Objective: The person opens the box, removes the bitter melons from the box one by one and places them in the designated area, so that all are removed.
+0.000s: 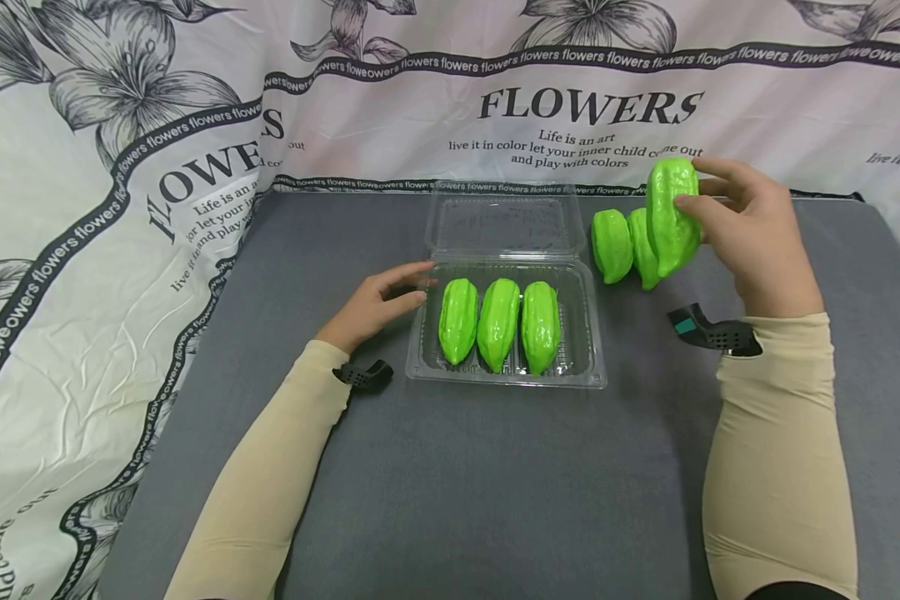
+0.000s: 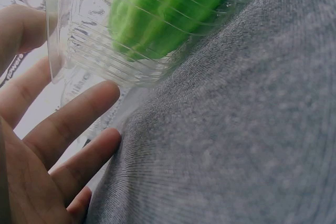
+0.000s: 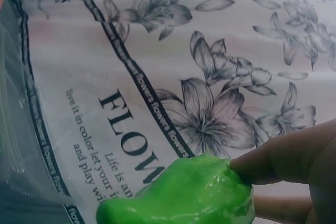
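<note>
My right hand (image 1: 757,221) pinches a glossy green star fruit (image 1: 672,217) between thumb and fingers, raised upright at the right. In the right wrist view, its lobed end (image 3: 194,195) shows beside the fingers. Two more star fruit (image 1: 611,246) lie on the table behind it, one partly hidden. Three others (image 1: 498,325) sit side by side in a clear plastic clamshell box (image 1: 506,383). My left hand (image 1: 378,304) is at the box's left edge, thumb and fingers spread and fingertips right at the rim. The left wrist view shows these fingers (image 2: 79,119) straight beside the ribbed wall.
The box's clear lid (image 1: 504,225) stands open toward the back. A grey cloth (image 1: 495,483) covers the table. White flower-printed fabric (image 1: 420,125) hangs along the back and left. Each wrist wears a dark band (image 1: 363,377).
</note>
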Tool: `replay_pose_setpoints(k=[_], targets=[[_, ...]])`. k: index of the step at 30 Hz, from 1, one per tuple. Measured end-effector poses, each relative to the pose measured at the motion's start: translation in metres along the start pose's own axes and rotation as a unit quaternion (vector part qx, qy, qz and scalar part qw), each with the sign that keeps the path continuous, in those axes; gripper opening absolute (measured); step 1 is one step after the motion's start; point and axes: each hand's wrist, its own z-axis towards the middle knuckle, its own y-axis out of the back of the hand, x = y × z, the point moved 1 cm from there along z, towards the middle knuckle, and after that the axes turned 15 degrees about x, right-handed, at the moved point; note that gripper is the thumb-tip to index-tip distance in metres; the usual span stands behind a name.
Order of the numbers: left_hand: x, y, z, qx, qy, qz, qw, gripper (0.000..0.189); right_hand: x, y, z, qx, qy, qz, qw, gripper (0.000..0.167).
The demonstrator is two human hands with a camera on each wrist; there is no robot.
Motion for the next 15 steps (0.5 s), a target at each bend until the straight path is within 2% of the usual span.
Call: replay_pose_setpoints(k=[8, 15], targets=[[0.0, 0.0, -0.001, 0.0, -0.001, 0.006, 1.0, 0.053, -0.014, 0.007, 0.004, -0.013, -0.008, 0.015, 0.9998, 0.048], [0.001, 0.0, -0.001, -0.002, -0.005, 0.008, 1.0, 0.053, -0.028, 0.012, 0.012, -0.037, -0.055, -0.029, 0.9974, 0.054]])
